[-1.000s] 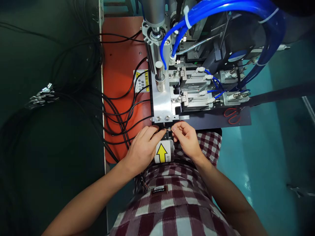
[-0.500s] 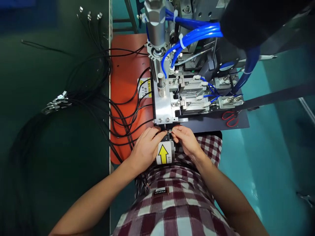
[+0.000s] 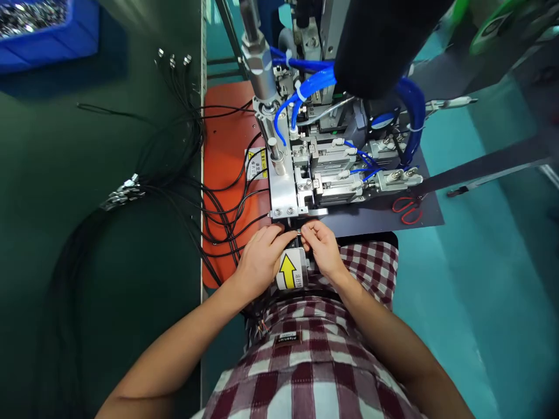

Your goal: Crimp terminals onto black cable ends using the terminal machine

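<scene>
At the machine's front end, both my hands work close together over a small black slot. My left hand [image 3: 262,250] lies with thumb and fingers closed at the end of a black cable, which is mostly hidden beneath it. Between the thumb and fingertips of my right hand [image 3: 323,247] is a small metal connector [image 3: 299,232], its tip facing the left thumb. Whether cable and connector are joined cannot be made out. Just below the fingers sits a plate with a yellow arrow [image 3: 287,271]. The machine [image 3: 283,195], with its metal block and cylinders, stands right above my hands.
Several black cables [image 3: 218,212] cross the orange board [image 3: 236,116] from the left. A bundle with metal connector ends [image 3: 124,192] lies on the dark green table [image 3: 144,331]. A blue bin [image 3: 82,35] of metal parts is upper left. Red-handled scissors [image 3: 408,209] lie right. Blue air hoses [image 3: 321,81] arch above.
My right fingertips have come closer to the left thumb, and the connector's gap looks narrower. The view has shifted, bringing more of the blue bin into sight.
</scene>
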{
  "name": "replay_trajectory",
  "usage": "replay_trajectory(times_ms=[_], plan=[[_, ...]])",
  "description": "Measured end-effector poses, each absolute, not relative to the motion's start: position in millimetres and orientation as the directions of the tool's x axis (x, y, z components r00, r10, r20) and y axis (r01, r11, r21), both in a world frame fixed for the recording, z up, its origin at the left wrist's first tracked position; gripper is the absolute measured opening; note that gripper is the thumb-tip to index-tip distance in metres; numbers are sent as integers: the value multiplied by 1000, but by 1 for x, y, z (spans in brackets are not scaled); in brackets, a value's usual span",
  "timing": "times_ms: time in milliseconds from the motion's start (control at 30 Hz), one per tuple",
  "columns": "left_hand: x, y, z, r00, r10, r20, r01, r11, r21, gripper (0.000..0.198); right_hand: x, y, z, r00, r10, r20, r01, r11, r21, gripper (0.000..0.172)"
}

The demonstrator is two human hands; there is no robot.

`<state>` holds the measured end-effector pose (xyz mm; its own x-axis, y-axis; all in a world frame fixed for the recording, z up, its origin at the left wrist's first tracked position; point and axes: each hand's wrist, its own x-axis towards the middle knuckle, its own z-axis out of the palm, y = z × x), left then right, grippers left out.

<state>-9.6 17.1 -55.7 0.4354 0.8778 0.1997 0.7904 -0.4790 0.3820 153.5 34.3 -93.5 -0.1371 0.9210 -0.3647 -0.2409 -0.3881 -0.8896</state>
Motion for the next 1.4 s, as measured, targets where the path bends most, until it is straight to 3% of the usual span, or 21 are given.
replay_trajectory(times_ms=[167, 300, 433, 633, 767, 1000, 1167, 1300, 1400], plan=[[-19, 2, -54, 300, 927, 224, 769, -374, 518, 35, 157, 38, -96, -170, 921, -350, -250, -384, -889, 32], [-27, -31, -52, 173, 973, 156, 901, -220, 373, 43, 159, 39, -99, -185, 926, -328, -238, -366, -900, 31], [-26, -44, -56, 172, 974, 150, 958, -201, 206, 47, 159, 40, -100, -190, 929, -317, -219, -355, -909, 32], [-26, -36, -61, 187, 968, 168, 964, -213, 157, 45, 165, 43, -102, -181, 931, -318, -164, -347, -923, 39], [-27, -41, -63, 175, 968, 180, 964, -205, 168, 46, 184, 34, -104, -110, 941, -319, -154, -333, -930, 44], [-26, 0, -57, 162, 974, 159, 941, -201, 272, 45, 213, 10, -108, -26, 938, -346, -121, -346, -930, 40], [-40, 37, -35, 241, 955, 174, 905, -286, 316, 41, 220, 3, -104, -37, 930, -367, -105, -369, -924, 35], [-69, 10, -10, 505, 859, 82, 796, -500, 341, 39, 241, -5, -93, 21, 939, -344, -46, -343, -938, 31], [-88, -12, -2, 646, 763, -35, 746, -621, 240, 33, 249, -9, -85, 24, 942, -334, -44, -333, -942, 28]])
